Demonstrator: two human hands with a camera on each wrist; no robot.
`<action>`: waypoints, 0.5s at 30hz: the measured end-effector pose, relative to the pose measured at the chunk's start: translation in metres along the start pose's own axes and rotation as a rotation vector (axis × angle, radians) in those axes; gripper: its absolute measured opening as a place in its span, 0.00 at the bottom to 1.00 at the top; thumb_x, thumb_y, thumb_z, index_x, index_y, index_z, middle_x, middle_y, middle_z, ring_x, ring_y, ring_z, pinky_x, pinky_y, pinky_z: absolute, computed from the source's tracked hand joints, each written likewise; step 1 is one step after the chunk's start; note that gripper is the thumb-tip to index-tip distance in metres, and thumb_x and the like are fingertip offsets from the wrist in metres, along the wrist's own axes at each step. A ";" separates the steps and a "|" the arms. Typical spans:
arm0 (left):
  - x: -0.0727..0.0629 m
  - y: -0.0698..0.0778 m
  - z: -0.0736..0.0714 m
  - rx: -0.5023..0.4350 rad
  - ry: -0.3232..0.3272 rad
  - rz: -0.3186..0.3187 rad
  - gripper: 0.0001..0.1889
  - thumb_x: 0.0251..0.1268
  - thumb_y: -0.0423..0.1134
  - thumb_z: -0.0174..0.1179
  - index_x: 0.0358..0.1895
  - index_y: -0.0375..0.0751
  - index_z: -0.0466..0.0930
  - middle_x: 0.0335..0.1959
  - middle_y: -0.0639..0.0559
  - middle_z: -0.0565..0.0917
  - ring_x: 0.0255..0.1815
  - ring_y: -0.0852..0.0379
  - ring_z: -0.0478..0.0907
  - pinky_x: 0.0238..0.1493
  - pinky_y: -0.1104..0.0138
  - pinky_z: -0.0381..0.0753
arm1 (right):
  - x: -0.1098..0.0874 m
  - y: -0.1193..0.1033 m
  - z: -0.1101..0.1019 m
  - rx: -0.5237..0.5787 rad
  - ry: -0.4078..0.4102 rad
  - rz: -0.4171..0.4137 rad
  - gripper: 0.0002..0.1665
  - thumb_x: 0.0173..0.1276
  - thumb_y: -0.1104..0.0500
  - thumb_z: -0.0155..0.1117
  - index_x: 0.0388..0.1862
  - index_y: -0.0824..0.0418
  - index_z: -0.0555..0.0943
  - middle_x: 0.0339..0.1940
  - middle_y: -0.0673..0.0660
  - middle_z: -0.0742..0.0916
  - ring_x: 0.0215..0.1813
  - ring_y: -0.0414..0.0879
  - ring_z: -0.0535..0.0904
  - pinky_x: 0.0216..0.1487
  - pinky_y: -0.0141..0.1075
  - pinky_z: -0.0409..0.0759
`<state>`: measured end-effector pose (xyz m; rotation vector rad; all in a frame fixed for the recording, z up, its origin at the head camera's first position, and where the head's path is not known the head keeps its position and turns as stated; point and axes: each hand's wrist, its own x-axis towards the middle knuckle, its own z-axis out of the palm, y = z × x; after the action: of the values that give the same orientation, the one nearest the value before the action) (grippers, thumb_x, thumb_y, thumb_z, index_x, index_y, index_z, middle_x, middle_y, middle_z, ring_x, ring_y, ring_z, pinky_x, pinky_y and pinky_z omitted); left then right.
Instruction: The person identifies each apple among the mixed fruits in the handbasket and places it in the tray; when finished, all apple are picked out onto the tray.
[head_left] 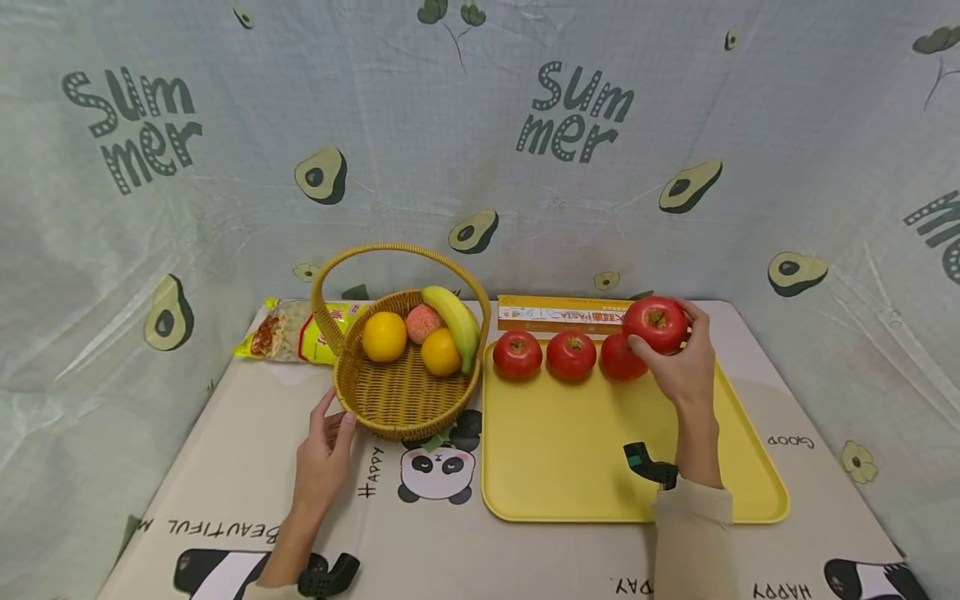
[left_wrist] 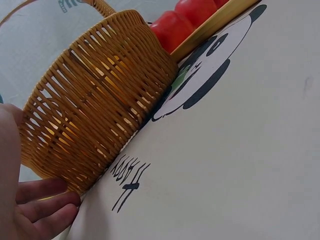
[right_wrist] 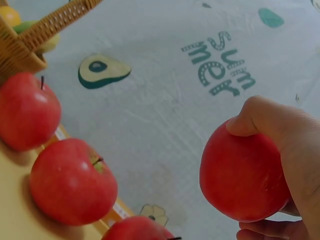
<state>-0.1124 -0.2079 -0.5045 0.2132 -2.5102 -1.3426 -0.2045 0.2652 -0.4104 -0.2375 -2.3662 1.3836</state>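
My right hand (head_left: 686, 363) grips a red apple (head_left: 655, 325) above the back right of a yellow tray (head_left: 558, 454). In the right wrist view the thumb lies over the held apple (right_wrist: 242, 175). Three more apples (head_left: 517, 355) sit in a row along the tray's back edge; the held one partly covers the rightmost. My left hand (head_left: 326, 450) rests against the near left side of a wicker basket (head_left: 408, 432), its fingers touching the weave low down in the left wrist view. Inside the basket are two oranges (head_left: 385, 337), a pinkish round fruit (head_left: 424, 322) and a banana (head_left: 454, 321).
Behind the tray lies a pasta box (head_left: 555, 314). A yellow and clear food packet (head_left: 292, 332) lies behind the basket on the left. The basket's tall handle (head_left: 397, 247) arches over it. A patterned cloth (head_left: 405, 125) hangs around the table.
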 end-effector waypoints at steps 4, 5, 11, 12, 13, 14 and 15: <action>0.000 0.000 0.000 0.000 -0.005 -0.003 0.29 0.80 0.49 0.46 0.80 0.54 0.53 0.57 0.37 0.84 0.54 0.42 0.84 0.50 0.81 0.74 | 0.003 0.011 -0.002 0.007 0.046 0.057 0.51 0.61 0.48 0.74 0.77 0.50 0.58 0.73 0.55 0.72 0.69 0.49 0.69 0.65 0.53 0.79; 0.000 0.000 0.000 0.001 -0.006 -0.003 0.29 0.80 0.49 0.46 0.80 0.54 0.53 0.57 0.37 0.84 0.54 0.42 0.84 0.50 0.80 0.75 | 0.003 0.014 -0.003 0.008 0.054 0.073 0.51 0.61 0.47 0.74 0.77 0.49 0.57 0.73 0.54 0.72 0.69 0.49 0.69 0.66 0.53 0.79; 0.000 0.000 0.000 0.007 -0.008 -0.008 0.29 0.80 0.49 0.46 0.80 0.55 0.53 0.57 0.37 0.84 0.54 0.42 0.84 0.51 0.78 0.76 | 0.008 0.028 -0.007 0.004 0.088 0.159 0.52 0.62 0.46 0.72 0.79 0.49 0.55 0.76 0.56 0.69 0.74 0.52 0.66 0.69 0.55 0.75; 0.000 0.000 0.000 0.008 -0.007 -0.007 0.29 0.80 0.49 0.46 0.80 0.54 0.53 0.57 0.37 0.84 0.54 0.42 0.84 0.51 0.78 0.76 | 0.008 0.030 -0.007 0.004 0.090 0.173 0.52 0.62 0.46 0.72 0.79 0.49 0.55 0.77 0.56 0.69 0.75 0.52 0.65 0.70 0.55 0.75; 0.000 0.000 0.000 0.010 -0.006 -0.006 0.29 0.80 0.50 0.46 0.80 0.54 0.54 0.57 0.37 0.84 0.54 0.42 0.84 0.51 0.78 0.76 | 0.009 0.033 -0.008 0.005 0.092 0.188 0.52 0.63 0.45 0.71 0.79 0.49 0.54 0.77 0.57 0.69 0.75 0.53 0.65 0.70 0.55 0.74; 0.000 0.000 0.000 0.012 -0.005 -0.006 0.29 0.80 0.50 0.46 0.80 0.54 0.54 0.57 0.37 0.84 0.54 0.42 0.84 0.51 0.78 0.75 | 0.009 0.035 -0.008 0.008 0.092 0.203 0.52 0.63 0.46 0.71 0.79 0.49 0.54 0.77 0.57 0.68 0.76 0.53 0.65 0.71 0.55 0.73; 0.000 0.000 0.000 0.014 -0.004 -0.006 0.29 0.80 0.50 0.46 0.80 0.54 0.54 0.57 0.37 0.84 0.54 0.42 0.84 0.50 0.79 0.75 | 0.009 0.037 -0.008 0.009 0.094 0.216 0.51 0.64 0.46 0.70 0.79 0.49 0.53 0.77 0.58 0.68 0.76 0.54 0.64 0.71 0.55 0.73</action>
<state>-0.1122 -0.2076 -0.5041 0.2220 -2.5250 -1.3289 -0.2117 0.2933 -0.4370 -0.5582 -2.3106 1.4437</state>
